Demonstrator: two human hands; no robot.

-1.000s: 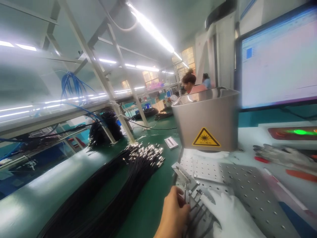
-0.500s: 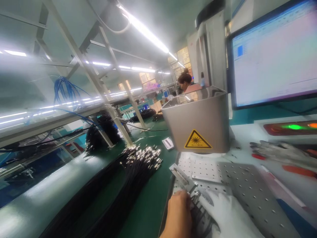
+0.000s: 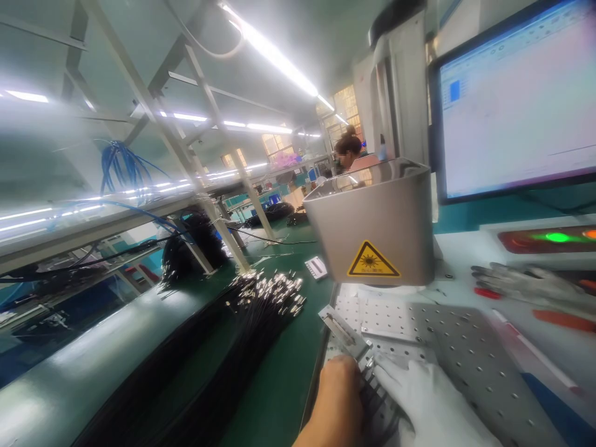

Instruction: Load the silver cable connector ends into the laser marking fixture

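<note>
My bare left hand [image 3: 338, 400] sits at the bottom edge, fingers curled down onto a row of black cables with metal ends [image 3: 379, 403] that lie on a small metal fixture [image 3: 342, 332]. My right hand [image 3: 431, 403] wears a white glove and rests flat on the same cables, just right of the left hand. Both hands lie on the perforated metal plate [image 3: 465, 354] under the grey laser-marker head [image 3: 372, 226] with its yellow warning sticker.
A large bundle of black cables with silver connectors [image 3: 265, 298] lies on the green bench [image 3: 93, 366] to the left. A monitor [image 3: 516, 105] stands at right above a panel with a green light [image 3: 556, 238]. Grey gloves [image 3: 526, 282] lie nearby. Another person [image 3: 349, 152] works behind.
My left hand has moved right and closed down over the cable ends, pressing against the gloved right hand. The view has shifted slightly to the right.
</note>
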